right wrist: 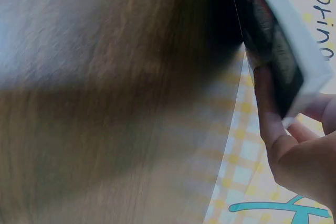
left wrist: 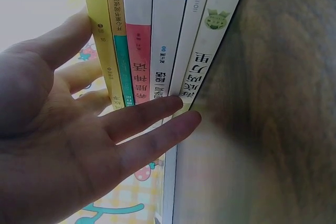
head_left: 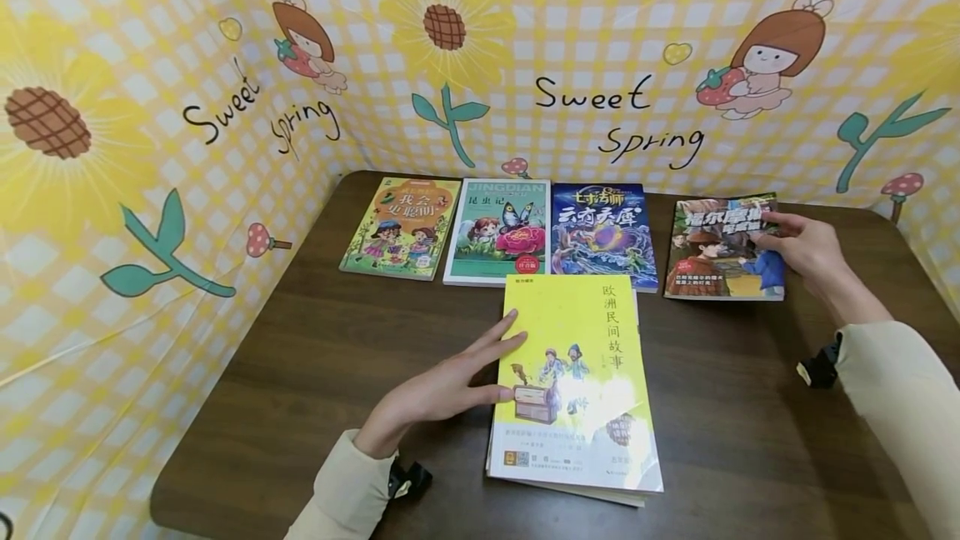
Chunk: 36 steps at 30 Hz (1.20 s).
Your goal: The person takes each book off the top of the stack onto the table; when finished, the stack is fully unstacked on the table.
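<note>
A stack of several books topped by a yellow book (head_left: 577,373) lies on the brown table (head_left: 315,373) at front centre. My left hand (head_left: 450,386) is flat, its straight fingers touching the stack's left side. In the left wrist view the left hand (left wrist: 79,145) rests its fingers against the book spines (left wrist: 163,40). At the back right lies a dark detective book (head_left: 716,252). My right hand (head_left: 806,244) pinches its right edge. In the right wrist view the book (right wrist: 278,45) is tilted up off the table, with fingers (right wrist: 273,124) under it.
Three more books lie in a row at the back: a green one (head_left: 401,227), a white-edged insect book (head_left: 498,232) and a blue one (head_left: 603,236). A yellow checked cloth (head_left: 150,190) walls the table at the back and both sides.
</note>
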Tool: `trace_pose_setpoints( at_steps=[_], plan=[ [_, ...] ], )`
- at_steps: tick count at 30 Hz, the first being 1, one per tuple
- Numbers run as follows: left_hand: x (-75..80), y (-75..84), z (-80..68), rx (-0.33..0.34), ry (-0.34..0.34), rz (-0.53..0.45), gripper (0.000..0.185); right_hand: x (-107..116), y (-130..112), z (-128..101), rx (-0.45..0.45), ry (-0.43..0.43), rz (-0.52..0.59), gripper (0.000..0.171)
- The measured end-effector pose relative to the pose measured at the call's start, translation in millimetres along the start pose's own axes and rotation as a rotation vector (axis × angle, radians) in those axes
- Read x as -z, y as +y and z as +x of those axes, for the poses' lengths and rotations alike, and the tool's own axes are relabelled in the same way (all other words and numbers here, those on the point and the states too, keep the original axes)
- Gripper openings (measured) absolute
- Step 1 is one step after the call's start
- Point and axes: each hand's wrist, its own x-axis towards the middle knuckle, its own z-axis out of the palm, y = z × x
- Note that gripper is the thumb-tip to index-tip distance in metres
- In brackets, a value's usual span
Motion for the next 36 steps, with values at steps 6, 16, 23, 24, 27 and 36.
trace_pose_setpoints(
  at_steps=[6, 16, 23, 24, 27, 36],
  plan=[
    [0.0, -0.5, 0.9, -0.003, -0.002, 0.005, 0.068, 0, 6, 7, -0.027, -0.039, 0.147, 0.061],
    [0.9, 0.9, 1.4, -0.008, -0.006, -0.001, 0.069, -8, -10, -24, 0.117, 0.007, -0.006, 0.06],
    [0.6, 0.4, 1.8, 0.001, -0.004, 0.001, 0.069, -35, -28, -65, 0.251, -0.054, -0.009, 0.06],
    [0.4, 0.3, 2.0, 0.001, -0.003, 0.002, 0.069, -40, -30, -73, 0.265, -0.066, -0.005, 0.06],
    [-0.1, 0.1, 2.3, 0.001, -0.004, -0.001, 0.068, -59, -35, -100, 0.341, -0.094, -0.019, 0.059],
    [0.2, 0.0, 3.0, 0.015, -0.002, -0.017, 0.07, -118, -42, -188, 0.327, -0.287, 0.026, 0.081]
  ],
)
